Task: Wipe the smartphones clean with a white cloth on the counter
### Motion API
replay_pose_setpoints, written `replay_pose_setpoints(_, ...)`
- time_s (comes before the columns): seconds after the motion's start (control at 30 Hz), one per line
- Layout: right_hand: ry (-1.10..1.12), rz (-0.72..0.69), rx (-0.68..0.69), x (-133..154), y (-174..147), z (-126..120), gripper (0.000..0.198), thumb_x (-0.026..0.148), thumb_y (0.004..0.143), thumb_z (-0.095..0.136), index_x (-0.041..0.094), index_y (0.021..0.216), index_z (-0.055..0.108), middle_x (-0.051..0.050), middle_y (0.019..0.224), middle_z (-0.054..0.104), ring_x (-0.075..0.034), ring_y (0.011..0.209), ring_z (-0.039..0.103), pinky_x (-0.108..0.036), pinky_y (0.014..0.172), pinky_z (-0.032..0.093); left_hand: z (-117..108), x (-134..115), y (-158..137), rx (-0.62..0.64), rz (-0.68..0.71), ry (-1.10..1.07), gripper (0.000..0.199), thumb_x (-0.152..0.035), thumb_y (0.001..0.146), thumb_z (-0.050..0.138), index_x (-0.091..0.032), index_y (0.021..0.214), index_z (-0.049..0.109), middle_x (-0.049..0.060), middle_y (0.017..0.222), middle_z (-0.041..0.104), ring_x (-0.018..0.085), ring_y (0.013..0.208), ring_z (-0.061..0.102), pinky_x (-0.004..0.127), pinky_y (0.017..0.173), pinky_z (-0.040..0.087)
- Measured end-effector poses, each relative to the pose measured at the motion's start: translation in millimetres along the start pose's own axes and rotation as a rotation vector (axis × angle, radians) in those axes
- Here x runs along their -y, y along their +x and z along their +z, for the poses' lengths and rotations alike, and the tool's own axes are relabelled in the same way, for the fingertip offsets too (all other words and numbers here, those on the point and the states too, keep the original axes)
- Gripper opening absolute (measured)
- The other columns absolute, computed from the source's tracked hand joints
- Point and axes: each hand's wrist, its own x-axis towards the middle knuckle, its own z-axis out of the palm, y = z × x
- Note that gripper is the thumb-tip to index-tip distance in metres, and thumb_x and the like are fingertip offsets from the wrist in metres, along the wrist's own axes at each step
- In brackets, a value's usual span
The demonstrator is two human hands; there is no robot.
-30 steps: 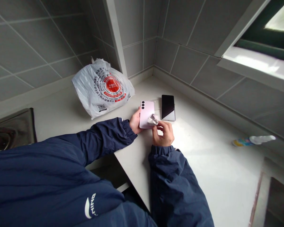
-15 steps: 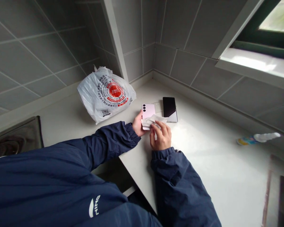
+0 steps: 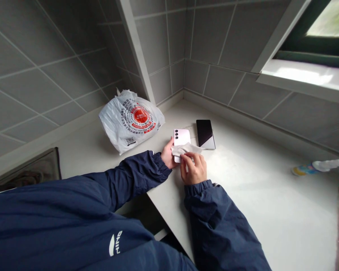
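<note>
A pink smartphone [image 3: 183,137], its back and three camera lenses facing up, is gripped along its left edge by my left hand [image 3: 167,153]. Over the lower half of its back lies a thin white wipe [image 3: 183,149]. My right hand [image 3: 196,168] pinches that wipe between thumb and fingers and presses it against the phone. Just right of the pink phone, a second, black-screened phone [image 3: 205,134] lies face up on the counter. Between the two phones is a flat, clear-looking item [image 3: 192,130], partly covered; I cannot make out what it is.
A white plastic bag [image 3: 135,124] with red print stands at the back left. To the right lies a small bottle [image 3: 313,168] with a white top. The white counter [image 3: 243,195] meets grey tiled walls. A dark sink or hob [image 3: 31,165] is at far left.
The whole view has shifted slightly, so everything sits lower and further right. Both hands keep their hold; the wipe's folds have changed a little on the phone's back.
</note>
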Motion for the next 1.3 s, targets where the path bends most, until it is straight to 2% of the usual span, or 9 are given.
replay_pose_setpoints(0.1, -0.030, 0.030, 0.017, 1, -1, 1, 0.023, 0.020, 0.091, 0.063, 0.021, 0.111, 0.074, -0.010, 0.116, 0.072, -0.023, 0.102, 0.063, -0.035, 0.089, 0.051, 1, 2, -1, 0.035, -0.011, 0.001, 0.066, -0.052, 0.108, 0.024, -0.005, 0.139, 0.059, 0.016, 0.101, 0.076, 0.023, 0.096, 0.075, 0.036, 0.098, 0.055)
replay_pose_setpoints(0.2, -0.029, 0.041, 0.032, 4, -2, 2, 0.027, 0.024, 0.095, 0.061, 0.019, 0.119, 0.072, -0.012, 0.135, 0.067, -0.026, 0.123, 0.060, -0.038, 0.099, 0.049, -4, 2, 1, 0.036, -0.018, -0.001, 0.067, -0.053, 0.107, 0.025, -0.004, 0.136, 0.060, 0.017, 0.104, 0.076, 0.025, 0.102, 0.074, 0.039, 0.104, 0.052)
replay_pose_setpoints(0.33, -0.005, 0.005, 0.109, 8, -6, 4, 0.032, 0.030, 0.101, 0.053, 0.017, 0.127, 0.067, -0.011, 0.145, 0.064, -0.026, 0.141, 0.051, -0.040, 0.113, 0.039, -13, 0, 7, 0.020, -0.099, -0.008, 0.074, -0.062, 0.104, 0.028, -0.002, 0.130, 0.064, 0.021, 0.106, 0.075, 0.031, 0.107, 0.072, 0.045, 0.108, 0.048)
replay_pose_setpoints(0.47, 0.013, -0.021, 0.214, 10, -9, 4, 0.037, 0.030, 0.105, 0.044, 0.017, 0.134, 0.062, -0.009, 0.147, 0.062, -0.024, 0.144, 0.050, -0.041, 0.119, 0.032, -14, -3, 6, -0.009, -0.116, -0.023, 0.075, -0.064, 0.102, 0.031, -0.003, 0.125, 0.067, 0.022, 0.105, 0.075, 0.033, 0.106, 0.073, 0.048, 0.108, 0.047)
replay_pose_setpoints(0.73, -0.102, 0.076, 0.246, 13, -12, 5, 0.050, 0.036, 0.105, 0.042, 0.013, 0.147, 0.053, -0.013, 0.159, 0.048, -0.030, 0.150, 0.041, -0.048, 0.116, 0.037, -5, 1, -3, 0.015, -0.048, -0.043, 0.070, -0.061, 0.103, 0.032, -0.005, 0.128, 0.066, 0.019, 0.109, 0.076, 0.031, 0.108, 0.072, 0.046, 0.110, 0.046)
replay_pose_setpoints(0.83, -0.098, 0.041, 0.297, 20, -15, 5, 0.051, 0.038, 0.105, 0.043, 0.014, 0.148, 0.053, -0.012, 0.160, 0.046, -0.029, 0.151, 0.040, -0.051, 0.123, 0.027, -11, -4, -3, 0.001, -0.090, -0.039, 0.069, -0.063, 0.101, 0.036, -0.006, 0.124, 0.068, 0.018, 0.104, 0.077, 0.031, 0.105, 0.073, 0.045, 0.107, 0.048)
replay_pose_setpoints(0.97, -0.062, -0.073, 0.347, 25, -19, 4, 0.045, 0.037, 0.105, 0.044, 0.020, 0.144, 0.057, -0.010, 0.156, 0.052, -0.026, 0.150, 0.041, -0.056, 0.128, 0.007, -17, -11, -4, 0.071, -0.189, -0.029, 0.080, -0.070, 0.100, 0.030, -0.004, 0.129, 0.066, 0.020, 0.105, 0.076, 0.031, 0.100, 0.074, 0.044, 0.101, 0.052)
replay_pose_setpoints(1.1, -0.139, 0.087, 0.253, 24, -21, 7, 0.046, 0.037, 0.104, 0.044, 0.018, 0.145, 0.055, -0.011, 0.156, 0.052, -0.028, 0.148, 0.044, -0.059, 0.127, 0.013, -15, -9, -4, -0.047, -0.066, -0.007, 0.077, -0.068, 0.099, 0.033, -0.006, 0.135, 0.062, 0.019, 0.102, 0.076, 0.030, 0.097, 0.074, 0.043, 0.099, 0.053)
replay_pose_setpoints(1.3, -0.092, 0.011, 0.279, 23, -23, 9, 0.045, 0.035, 0.103, 0.046, 0.019, 0.142, 0.059, -0.011, 0.153, 0.055, -0.027, 0.146, 0.047, -0.053, 0.128, 0.015, -16, -7, -4, 0.028, -0.115, -0.015, 0.081, -0.070, 0.098, 0.031, -0.006, 0.140, 0.058, 0.020, 0.110, 0.075, 0.032, 0.105, 0.073, 0.047, 0.104, 0.051)
